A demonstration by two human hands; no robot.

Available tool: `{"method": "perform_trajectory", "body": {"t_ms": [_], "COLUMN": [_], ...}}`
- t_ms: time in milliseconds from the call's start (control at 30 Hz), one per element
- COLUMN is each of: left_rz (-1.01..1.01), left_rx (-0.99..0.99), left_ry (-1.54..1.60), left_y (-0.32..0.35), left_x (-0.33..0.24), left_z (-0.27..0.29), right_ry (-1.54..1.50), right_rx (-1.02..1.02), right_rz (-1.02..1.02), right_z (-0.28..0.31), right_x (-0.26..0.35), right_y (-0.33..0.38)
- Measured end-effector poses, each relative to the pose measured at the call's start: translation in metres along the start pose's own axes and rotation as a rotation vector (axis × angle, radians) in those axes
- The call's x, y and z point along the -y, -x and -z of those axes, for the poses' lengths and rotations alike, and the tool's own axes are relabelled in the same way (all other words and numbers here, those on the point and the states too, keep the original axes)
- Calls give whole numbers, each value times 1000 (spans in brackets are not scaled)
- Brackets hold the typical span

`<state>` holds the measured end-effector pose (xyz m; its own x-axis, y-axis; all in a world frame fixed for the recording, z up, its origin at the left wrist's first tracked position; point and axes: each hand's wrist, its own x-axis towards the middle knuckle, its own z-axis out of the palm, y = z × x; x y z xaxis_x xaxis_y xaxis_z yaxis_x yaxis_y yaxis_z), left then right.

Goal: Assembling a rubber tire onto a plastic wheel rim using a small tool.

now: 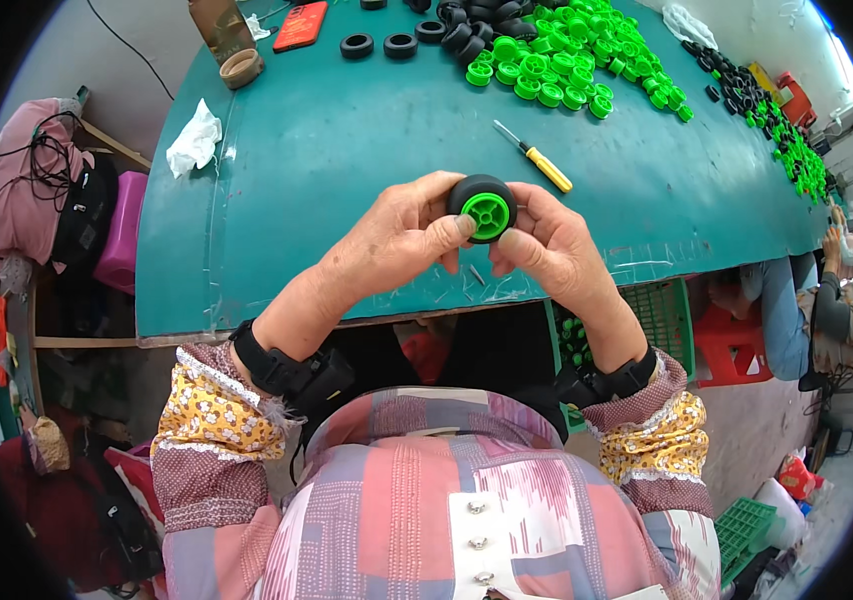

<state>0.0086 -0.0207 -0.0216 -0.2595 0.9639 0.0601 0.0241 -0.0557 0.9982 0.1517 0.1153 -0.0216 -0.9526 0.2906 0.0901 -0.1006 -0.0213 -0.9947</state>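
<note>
Between my two hands I hold a small toy wheel (488, 212), a bright green hub with a black tyre around it, its spoked face turned up toward me. My left hand (412, 225) grips its left side, thumb pressed on the hub's edge. On the other side my right hand (554, 238) closes on the rim, with the thumb at the lower right of the tyre. Beyond my right hand a screwdriver (537, 160) with a yellow handle lies on the green table (317, 190). The fingertips behind the wheel are partly hidden.
Green hubs (577, 60) are heaped at the far side beside loose black tyres (401, 46). A red phone (301, 26), a brown bottle (223, 28) and a crumpled tissue (195, 139) lie toward the left. A co-worker (842, 300) sits at the right near another pile (787, 140).
</note>
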Motion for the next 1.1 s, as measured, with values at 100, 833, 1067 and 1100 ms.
{"method": "perform_trajectory", "body": {"t_ms": [100,833,1067,1100], "left_rz": [-3,-27,-66,-106], "left_rx": [-19,42,-46,-60], "left_ry": [31,-17,-254,-290], "left_y": [-1,-11,-6,-6], "left_x": [-3,-2,3,6], "left_z": [-3,-7,-8,-9], "right_ry": [54,79,141,130], "right_rx": [-27,-67,-74,-77], "right_rz": [-4,-27,37,38], "right_z": [-2,6,-1,-1], "right_x": [3,-7,-12,-10], "right_y": [-4,2,-4,-4]}}
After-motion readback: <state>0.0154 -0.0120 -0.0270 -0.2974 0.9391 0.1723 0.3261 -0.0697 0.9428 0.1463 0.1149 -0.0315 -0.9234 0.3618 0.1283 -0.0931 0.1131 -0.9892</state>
